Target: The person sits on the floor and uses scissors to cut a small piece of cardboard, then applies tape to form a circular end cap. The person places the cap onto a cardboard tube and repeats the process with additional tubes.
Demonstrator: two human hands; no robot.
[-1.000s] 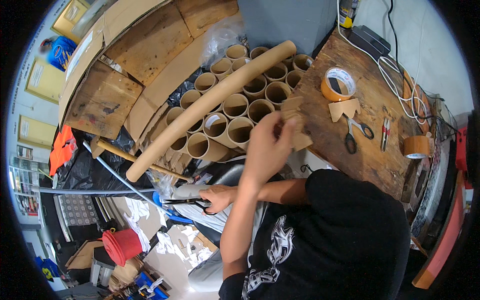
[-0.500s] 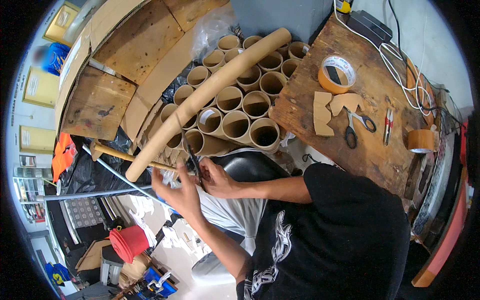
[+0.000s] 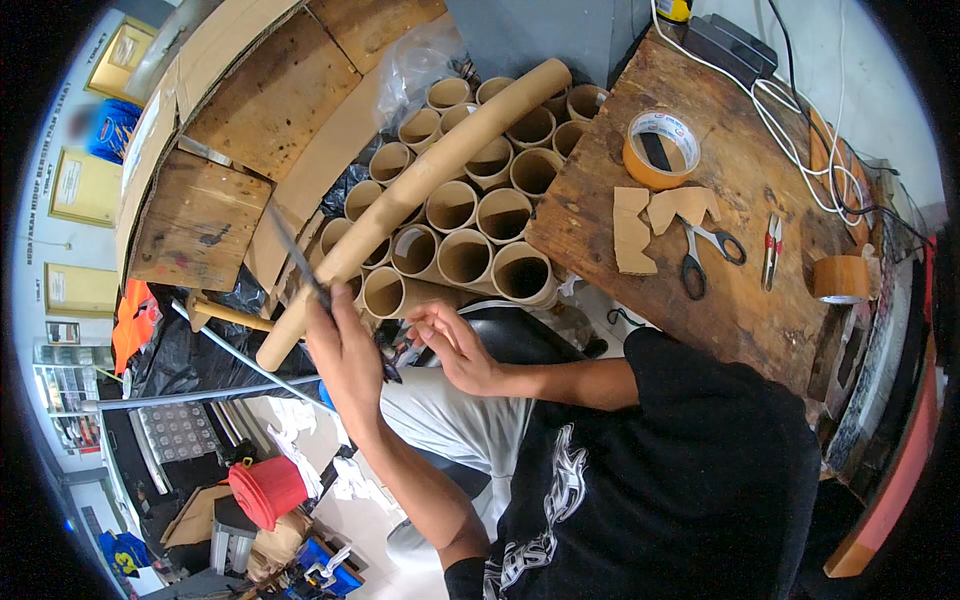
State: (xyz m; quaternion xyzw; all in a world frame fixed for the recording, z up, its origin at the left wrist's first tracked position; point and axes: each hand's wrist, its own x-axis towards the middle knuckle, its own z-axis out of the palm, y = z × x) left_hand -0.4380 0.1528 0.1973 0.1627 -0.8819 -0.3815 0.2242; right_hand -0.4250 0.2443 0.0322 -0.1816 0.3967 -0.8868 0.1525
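My left hand [image 3: 345, 350] is wrapped round a long-bladed tool [image 3: 294, 252], its narrow grey blade pointing up and away to the left. Dark parts below the fist may be its handle; the exact kind cannot be made out. My right hand [image 3: 458, 348] is raised just to the right, fingers apart and partly bent, with nothing visible in it. Beneath the blade, a long brown cardboard tube [image 3: 430, 185] lies slantwise over several upright, open-topped cardboard tubes [image 3: 465, 257]. The left fist hides part of the long tube's near edge.
On the wooden table [image 3: 600, 225] at right are a tape roll [image 3: 636, 165], cut cardboard pieces [image 3: 632, 232], scissors [image 3: 695, 262], a red-handled cutter [image 3: 771, 252] and cables. Wood-and-cardboard panels [image 3: 200, 218] stand left. A red bucket [image 3: 270, 490] is lower left.
The bladed tool has passed from my right hand to my left and swung leftward over the long tube. My right hand has let go and opened. The view has shifted slightly.
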